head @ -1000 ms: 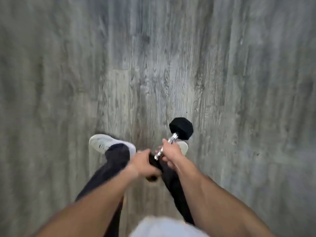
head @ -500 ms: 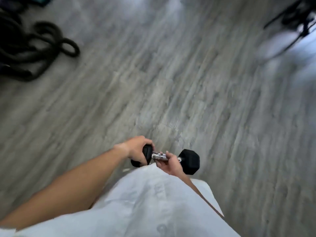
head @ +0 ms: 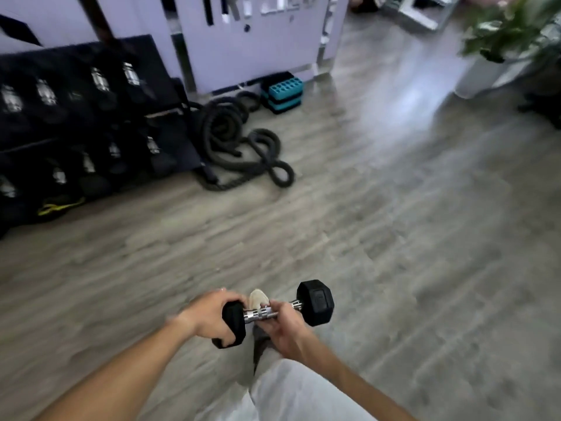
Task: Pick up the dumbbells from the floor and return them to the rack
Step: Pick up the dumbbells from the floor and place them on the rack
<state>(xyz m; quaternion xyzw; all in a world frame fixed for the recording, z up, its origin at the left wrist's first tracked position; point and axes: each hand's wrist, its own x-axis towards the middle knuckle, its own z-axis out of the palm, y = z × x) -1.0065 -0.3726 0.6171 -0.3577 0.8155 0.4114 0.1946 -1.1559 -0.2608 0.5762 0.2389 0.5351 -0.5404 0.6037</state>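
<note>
A black hex dumbbell with a chrome handle is held level in front of my body, above the floor. My left hand wraps over its left head. My right hand grips the chrome handle near the right head. The dark dumbbell rack stands at the far left, two tiers filled with several black dumbbells with shiny handles. It is well ahead and to the left of my hands.
A coiled black battle rope lies on the grey wood floor right of the rack. A teal step block sits by a white wall panel. A potted plant stands far right. My shoe tip shows behind the handle.
The view has lifted from the floor toward the room, bringing the rack, rope and plant into sight. The dumbbell has turned level, and both hands have stayed on it.
</note>
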